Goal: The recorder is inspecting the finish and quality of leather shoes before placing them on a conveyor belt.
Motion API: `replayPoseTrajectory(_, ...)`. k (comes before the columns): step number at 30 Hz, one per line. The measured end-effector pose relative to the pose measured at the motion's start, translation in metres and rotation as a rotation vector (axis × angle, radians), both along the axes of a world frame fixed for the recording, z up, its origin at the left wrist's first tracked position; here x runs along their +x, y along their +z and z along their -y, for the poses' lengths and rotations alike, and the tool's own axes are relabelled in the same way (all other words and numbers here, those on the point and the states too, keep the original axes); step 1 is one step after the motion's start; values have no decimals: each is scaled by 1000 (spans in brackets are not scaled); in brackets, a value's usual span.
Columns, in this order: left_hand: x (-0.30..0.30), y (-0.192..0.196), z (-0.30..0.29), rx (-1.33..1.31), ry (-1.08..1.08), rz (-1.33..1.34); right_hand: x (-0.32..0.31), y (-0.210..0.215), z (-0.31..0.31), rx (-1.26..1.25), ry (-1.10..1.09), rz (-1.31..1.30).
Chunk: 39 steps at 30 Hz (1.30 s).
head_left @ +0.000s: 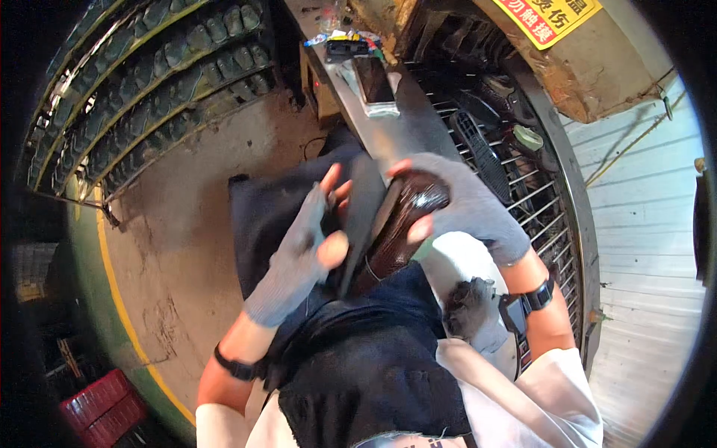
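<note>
A glossy dark brown shoe (411,213) with a textured upper is in my right hand (467,201), gloved in grey with bare fingertips, its thumb and fingers closed around the toe end. Along the shoe's left side stands a flat black sole (362,213), smeared by motion; whether it is joined to the shoe I cannot tell. My left hand (299,250), in a matching glove, is beside the sole with thumb and fingers spread apart. Its fingertips come close to the sole's edge, but contact is unclear. A dark apron (358,358) covers my lap beneath.
Ahead, a narrow metal bench (414,134) carries a phone (373,80). On the right, a metal-rod rack (534,213) holds soles (478,145) beside a large machine housing (597,75). Shelves (172,75) of shoes stand far left. A red box (103,407) is at lower left.
</note>
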<state>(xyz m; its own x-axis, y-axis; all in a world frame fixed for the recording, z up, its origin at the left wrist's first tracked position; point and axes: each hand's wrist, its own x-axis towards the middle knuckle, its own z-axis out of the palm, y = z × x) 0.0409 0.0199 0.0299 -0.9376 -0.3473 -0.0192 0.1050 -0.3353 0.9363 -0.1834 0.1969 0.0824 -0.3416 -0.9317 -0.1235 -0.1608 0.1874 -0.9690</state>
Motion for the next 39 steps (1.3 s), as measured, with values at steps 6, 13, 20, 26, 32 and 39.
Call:
replayPoseTrajectory(6,-2,-39,-10,-179,247,5,25,-21,37,-15,281,-241)
replayPoseTrajectory(13,6,-29,-24,-118,380,-25,49,-9,50,24,287,-410)
replayPoseTrajectory(20,37,-11,-29,-386,310,88,77,3,38,-14,260,-599)
replayPoseTrajectory(26,42,9,-17,-431,81,-82,80,19,5,60,317,-401)
replayPoseTrajectory(32,37,11,-34,-83,143,167,85,21,-6,176,538,-561)
replayPoseTrajectory(39,45,17,-50,-5,191,52,97,12,-17,29,560,-718)
